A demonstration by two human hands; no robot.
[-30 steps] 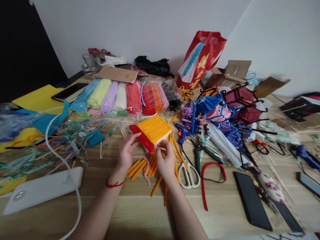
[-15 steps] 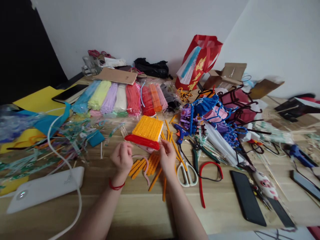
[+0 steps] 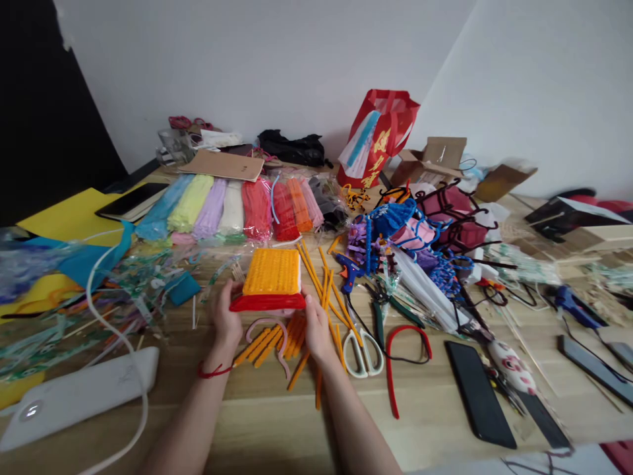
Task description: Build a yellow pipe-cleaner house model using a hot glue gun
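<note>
A yellow-and-red pipe-cleaner piece [image 3: 271, 272] is held up over the table between my hands. Its top is a ribbed yellow square, and a red band runs along its near edge. My left hand [image 3: 228, 318] grips the left end of the band. At the right end, my right hand [image 3: 316, 326] has its thumb against the near side; the fingers behind are partly hidden. Below the piece lie short orange pipe cleaners [image 3: 264, 344] and a curved pink pipe cleaner [image 3: 283, 353]. White-handled scissors [image 3: 362, 356] rest right of my right hand.
Bagged pipe cleaners [image 3: 230, 208] in several colours line the back. To the right are a blue glue gun [image 3: 349, 269], green-handled pliers [image 3: 380, 316], a bent red pipe cleaner [image 3: 390, 376] and a black phone [image 3: 479, 392]. A white power bank [image 3: 84, 396] and its cable lie left.
My left hand has gone from a loose fist beside the piece to holding its left end. The piece is turned so its red band faces me squarely. The camera view has shifted slightly.
</note>
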